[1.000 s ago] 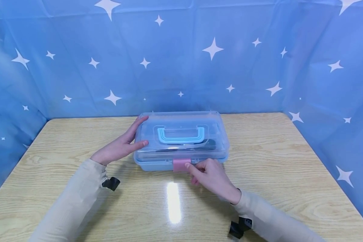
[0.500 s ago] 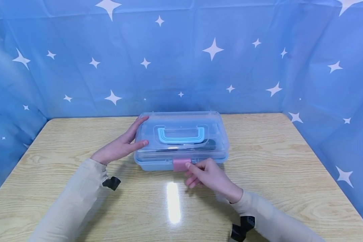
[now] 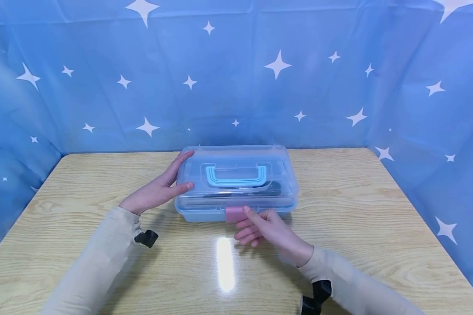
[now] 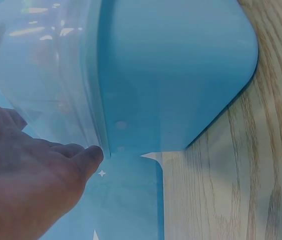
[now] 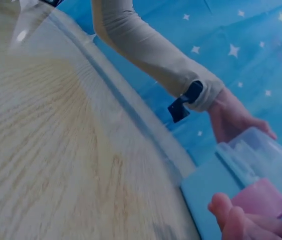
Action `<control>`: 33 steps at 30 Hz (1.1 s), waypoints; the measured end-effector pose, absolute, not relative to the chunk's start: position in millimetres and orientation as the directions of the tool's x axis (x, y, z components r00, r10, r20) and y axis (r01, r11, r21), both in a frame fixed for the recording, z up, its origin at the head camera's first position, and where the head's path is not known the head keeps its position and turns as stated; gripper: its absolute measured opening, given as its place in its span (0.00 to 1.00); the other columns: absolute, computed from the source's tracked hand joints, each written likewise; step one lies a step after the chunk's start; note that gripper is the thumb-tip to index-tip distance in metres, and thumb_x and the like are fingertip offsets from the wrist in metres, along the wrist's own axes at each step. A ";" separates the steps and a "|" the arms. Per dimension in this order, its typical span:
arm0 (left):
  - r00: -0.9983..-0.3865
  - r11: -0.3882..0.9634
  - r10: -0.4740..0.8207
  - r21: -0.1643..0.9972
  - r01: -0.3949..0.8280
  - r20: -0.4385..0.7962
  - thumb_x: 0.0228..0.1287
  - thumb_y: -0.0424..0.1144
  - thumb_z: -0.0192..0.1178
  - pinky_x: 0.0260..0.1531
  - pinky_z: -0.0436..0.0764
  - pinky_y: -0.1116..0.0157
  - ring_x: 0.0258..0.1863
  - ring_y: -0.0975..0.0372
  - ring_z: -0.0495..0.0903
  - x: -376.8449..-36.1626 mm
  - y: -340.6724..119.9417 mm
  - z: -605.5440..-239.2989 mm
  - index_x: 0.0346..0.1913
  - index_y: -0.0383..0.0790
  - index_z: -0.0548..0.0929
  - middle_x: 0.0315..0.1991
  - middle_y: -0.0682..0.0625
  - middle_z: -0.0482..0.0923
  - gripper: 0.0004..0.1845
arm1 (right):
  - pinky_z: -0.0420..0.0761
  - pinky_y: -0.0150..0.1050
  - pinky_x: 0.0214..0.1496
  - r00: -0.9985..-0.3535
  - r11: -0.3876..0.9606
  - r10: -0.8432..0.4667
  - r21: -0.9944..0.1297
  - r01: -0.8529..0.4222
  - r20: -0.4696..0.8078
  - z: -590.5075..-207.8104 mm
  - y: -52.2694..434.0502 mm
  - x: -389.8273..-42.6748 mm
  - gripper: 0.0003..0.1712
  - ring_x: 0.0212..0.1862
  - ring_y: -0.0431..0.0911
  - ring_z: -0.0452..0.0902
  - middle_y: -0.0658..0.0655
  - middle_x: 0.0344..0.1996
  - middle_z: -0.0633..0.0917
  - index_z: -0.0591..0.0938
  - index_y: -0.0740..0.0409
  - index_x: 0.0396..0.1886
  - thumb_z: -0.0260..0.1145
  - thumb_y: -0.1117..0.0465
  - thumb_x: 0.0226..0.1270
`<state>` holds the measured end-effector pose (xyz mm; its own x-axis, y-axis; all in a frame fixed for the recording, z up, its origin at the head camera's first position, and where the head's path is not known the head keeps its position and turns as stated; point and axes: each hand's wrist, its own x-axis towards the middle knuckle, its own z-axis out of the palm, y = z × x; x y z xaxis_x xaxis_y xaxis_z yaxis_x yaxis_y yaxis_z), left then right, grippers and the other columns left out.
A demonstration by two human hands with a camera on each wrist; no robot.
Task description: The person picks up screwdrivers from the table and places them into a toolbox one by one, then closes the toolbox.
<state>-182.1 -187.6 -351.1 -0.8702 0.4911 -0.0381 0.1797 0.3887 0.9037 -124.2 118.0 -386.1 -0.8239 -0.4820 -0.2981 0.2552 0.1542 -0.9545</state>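
A plastic box (image 3: 197,214) with a light blue base and a clear lid (image 3: 236,157) sits mid-table, a blue handle (image 3: 235,176) lying flat on top. My left hand (image 3: 157,190) steadies its left end, with straight fingers along the lid edge and the thumb against the side (image 4: 91,155). At the front, my right hand (image 3: 260,227) has its thumb on the right edge of the pink latch (image 3: 234,214) and its fingers curled just beneath it. In the right wrist view the latch (image 5: 258,197) sits just above those fingertips (image 5: 235,220). Dark items show dimly inside the box.
The box stands on a light wooden table (image 3: 358,210). A blue cloth with white stars (image 3: 276,65) closes off the back and both sides. Black wrist straps (image 3: 146,238) sit on both cream sleeves.
My right hand has slid down and a little left, its fingers now reaching under the pink latch while the thumb stays on it. The left hand and the box have not moved.
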 end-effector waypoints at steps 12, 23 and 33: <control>-0.869 0.373 0.493 0.911 0.176 -0.034 0.72 0.44 0.55 0.67 0.48 0.44 0.74 0.53 0.32 -180.9 -188.9 -351.8 0.76 0.65 0.42 0.76 0.55 0.24 0.40 | 0.82 0.46 0.46 -0.789 0.098 -0.542 -0.954 0.284 -0.290 -393.7 118.7 -124.9 0.40 0.45 0.55 0.84 0.68 0.44 0.84 0.74 0.79 0.56 0.47 0.41 0.77; -0.869 0.370 0.494 0.911 0.183 -0.026 0.72 0.45 0.55 0.68 0.48 0.45 0.74 0.54 0.33 -184.2 -186.9 -352.4 0.76 0.66 0.42 0.76 0.56 0.25 0.40 | 0.81 0.46 0.48 -0.806 0.066 -0.526 -0.958 0.279 -0.271 -395.7 119.1 -123.4 0.39 0.47 0.56 0.82 0.69 0.46 0.83 0.73 0.79 0.57 0.47 0.42 0.77; -0.872 0.339 0.490 0.921 0.191 0.001 0.73 0.44 0.54 0.69 0.47 0.48 0.74 0.56 0.33 -192.6 -183.4 -356.1 0.76 0.67 0.42 0.76 0.56 0.25 0.39 | 0.81 0.46 0.48 -0.840 0.071 -0.480 -0.965 0.252 -0.255 -397.3 118.0 -128.0 0.37 0.46 0.56 0.83 0.68 0.44 0.84 0.75 0.74 0.59 0.47 0.41 0.77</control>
<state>-192.6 -183.4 -356.1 -0.8719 0.4896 0.0006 0.1911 0.3393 0.9211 -128.0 118.0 -397.3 -0.8395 -0.4800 -0.2545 0.2519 0.0713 -0.9651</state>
